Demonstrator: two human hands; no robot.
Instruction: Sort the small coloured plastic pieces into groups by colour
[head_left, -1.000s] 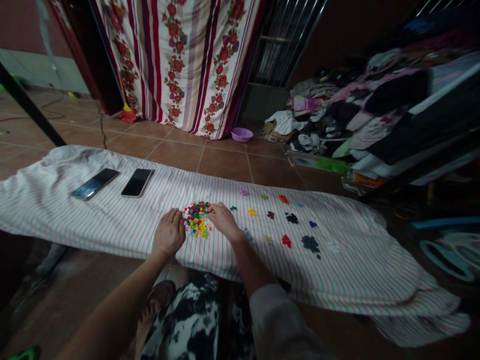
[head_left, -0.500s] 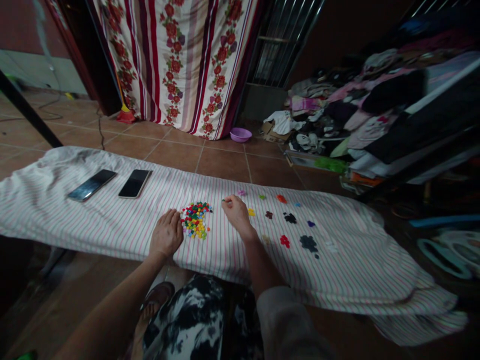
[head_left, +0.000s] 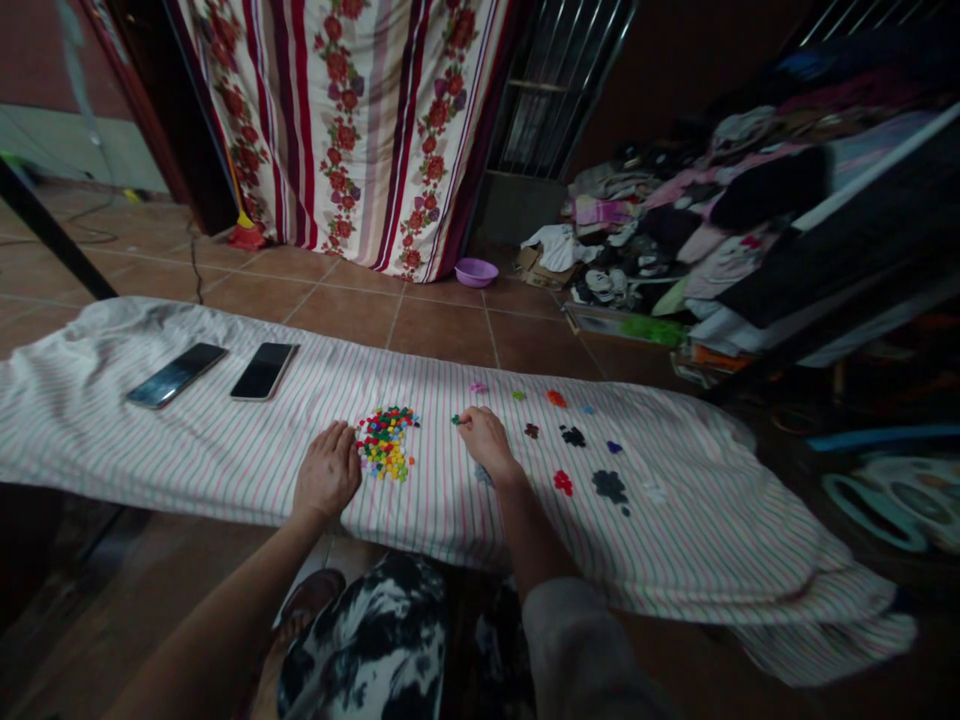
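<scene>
A mixed pile of small coloured beads [head_left: 386,440] lies on the striped cloth [head_left: 300,440]. My left hand [head_left: 328,470] rests flat on the cloth, its fingertips at the pile's left edge, holding nothing. To the right of the pile, my right hand [head_left: 486,440] pinches a green bead [head_left: 456,420] at the cloth. Single-colour groups lie around and beyond that hand: pink [head_left: 478,387], orange [head_left: 556,398], brown [head_left: 531,431], black [head_left: 573,436], red [head_left: 562,483], dark grey [head_left: 610,487] and white [head_left: 655,491]. A grey-blue group [head_left: 482,474] is partly hidden under my right wrist.
Two phones [head_left: 177,375] [head_left: 263,371] lie on the cloth at the left. Beyond it are a purple basin [head_left: 476,272] on the tiled floor, a floral curtain [head_left: 382,130] and a heap of clothes [head_left: 675,220]. A dark bar slants at the right.
My right hand has moved slightly right and down towards the cloth with the green bead, now covering the yellow group. My left hand stays beside the pile. The whole view has shifted slightly.
</scene>
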